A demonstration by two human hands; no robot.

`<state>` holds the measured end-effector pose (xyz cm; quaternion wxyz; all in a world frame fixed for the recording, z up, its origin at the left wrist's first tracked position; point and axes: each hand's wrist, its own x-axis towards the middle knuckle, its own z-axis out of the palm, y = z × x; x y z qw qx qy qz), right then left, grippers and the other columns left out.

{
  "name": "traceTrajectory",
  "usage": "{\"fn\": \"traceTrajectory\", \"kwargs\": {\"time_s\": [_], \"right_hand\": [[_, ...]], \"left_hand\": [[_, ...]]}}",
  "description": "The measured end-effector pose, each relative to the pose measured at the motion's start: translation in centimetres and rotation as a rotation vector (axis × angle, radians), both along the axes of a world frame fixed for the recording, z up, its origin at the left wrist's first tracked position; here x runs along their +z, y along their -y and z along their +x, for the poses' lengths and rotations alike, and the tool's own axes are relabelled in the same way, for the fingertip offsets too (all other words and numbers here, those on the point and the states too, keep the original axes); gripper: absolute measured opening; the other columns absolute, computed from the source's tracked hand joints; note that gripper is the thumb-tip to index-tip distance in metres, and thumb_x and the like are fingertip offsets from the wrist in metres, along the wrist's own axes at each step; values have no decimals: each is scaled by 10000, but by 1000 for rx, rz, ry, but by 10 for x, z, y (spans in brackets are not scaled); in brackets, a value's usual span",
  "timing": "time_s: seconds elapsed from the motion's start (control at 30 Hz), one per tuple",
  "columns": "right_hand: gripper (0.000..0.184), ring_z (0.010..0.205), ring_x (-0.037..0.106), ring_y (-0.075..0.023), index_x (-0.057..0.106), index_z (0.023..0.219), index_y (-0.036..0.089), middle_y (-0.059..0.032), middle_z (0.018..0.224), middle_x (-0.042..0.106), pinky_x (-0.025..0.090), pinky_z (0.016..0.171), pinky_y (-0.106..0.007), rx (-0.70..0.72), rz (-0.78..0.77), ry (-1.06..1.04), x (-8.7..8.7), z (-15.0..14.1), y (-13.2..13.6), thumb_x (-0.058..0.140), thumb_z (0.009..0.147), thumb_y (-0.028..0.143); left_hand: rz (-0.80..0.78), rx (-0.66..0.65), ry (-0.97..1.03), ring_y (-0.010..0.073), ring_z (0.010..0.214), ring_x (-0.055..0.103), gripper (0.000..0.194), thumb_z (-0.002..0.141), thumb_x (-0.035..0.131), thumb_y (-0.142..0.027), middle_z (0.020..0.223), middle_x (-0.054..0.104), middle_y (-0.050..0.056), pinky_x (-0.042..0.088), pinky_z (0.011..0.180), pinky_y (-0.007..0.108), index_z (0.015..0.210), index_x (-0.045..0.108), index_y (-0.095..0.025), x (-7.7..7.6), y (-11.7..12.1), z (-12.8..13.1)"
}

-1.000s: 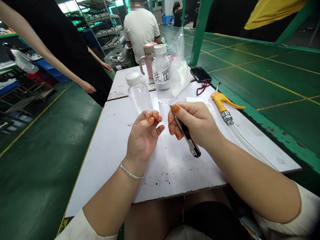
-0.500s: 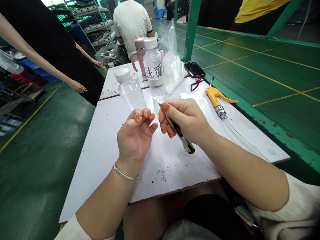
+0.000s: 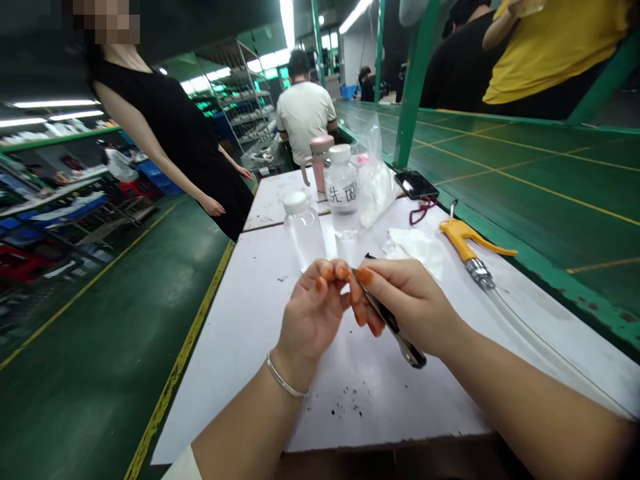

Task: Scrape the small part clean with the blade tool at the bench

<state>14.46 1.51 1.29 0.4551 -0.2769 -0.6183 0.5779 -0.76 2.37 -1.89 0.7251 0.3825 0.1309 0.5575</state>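
Observation:
My right hand [image 3: 407, 303] is closed round a slim black and silver utility knife [image 3: 397, 333], thumb on top, its tip pointing at my left fingertips. My left hand [image 3: 313, 313] is held palm up just beside it, fingers curled and pinched together at the tips. What they pinch is too small to make out. Both hands hover over a white table [image 3: 250, 313] speckled with dark crumbs. A thin silver bracelet [image 3: 285, 380] circles my left wrist.
Behind the hands stand a small clear bottle [image 3: 303, 230], a taller labelled bottle [image 3: 343, 200], a pink tumbler [image 3: 320, 163] and a plastic bag [image 3: 377, 180]. A white tissue [image 3: 415, 247], a yellow air gun [image 3: 467, 247] and a phone [image 3: 416, 185] lie right. A person in black [image 3: 190, 147] stands left.
The camera has tilted up, showing more of the room and people. My two hands have come closer together, the knife tip now meeting my left fingertips.

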Motion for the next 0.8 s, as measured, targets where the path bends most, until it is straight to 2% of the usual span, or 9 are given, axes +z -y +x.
{"fn": "traceTrajectory", "kwargs": {"time_s": [0.17, 0.3, 0.57, 0.7, 0.8], "right_hand": [[408, 429, 521, -86, 568, 699, 179, 8, 571, 598, 412, 437, -202, 47, 9, 41, 2, -3, 5, 466, 1009, 424], [406, 442, 531, -86, 574, 702, 179, 8, 584, 605, 432, 455, -202, 64, 42, 84, 1, -3, 7, 450, 1019, 401], [406, 435, 545, -82, 587, 683, 189, 35, 522, 564, 431, 462, -197, 51, 122, 158, 2, -2, 10, 434, 1027, 342], [406, 432, 553, -86, 592, 679, 193, 35, 511, 568, 433, 461, -201, 39, 134, 184, 3, -3, 9, 437, 1026, 337], [410, 421, 549, -85, 594, 670, 194, 37, 495, 564, 430, 457, -201, 36, 141, 202, 3, -4, 10, 438, 1024, 331]], "left_hand": [[21, -45, 10, 126, 567, 605, 334, 801, 732, -428, 913, 527, -16, 525, 414, 276, 796, 489, -198, -7, -1, 0], [25, -55, 10, 111, 478, 591, 398, 782, 749, -463, 843, 546, -28, 523, 401, 268, 790, 448, -202, -10, 0, 0], [15, -58, -5, 89, 440, 594, 450, 767, 765, -481, 766, 545, -42, 499, 431, 225, 736, 432, -181, -11, -2, -1], [37, -89, -16, 124, 399, 603, 415, 805, 717, -490, 760, 548, -50, 482, 370, 254, 755, 437, -187, -14, -3, -1], [14, -78, -35, 115, 409, 581, 412, 792, 734, -478, 728, 529, -47, 463, 371, 244, 743, 445, -190, -15, -3, -2]]}}
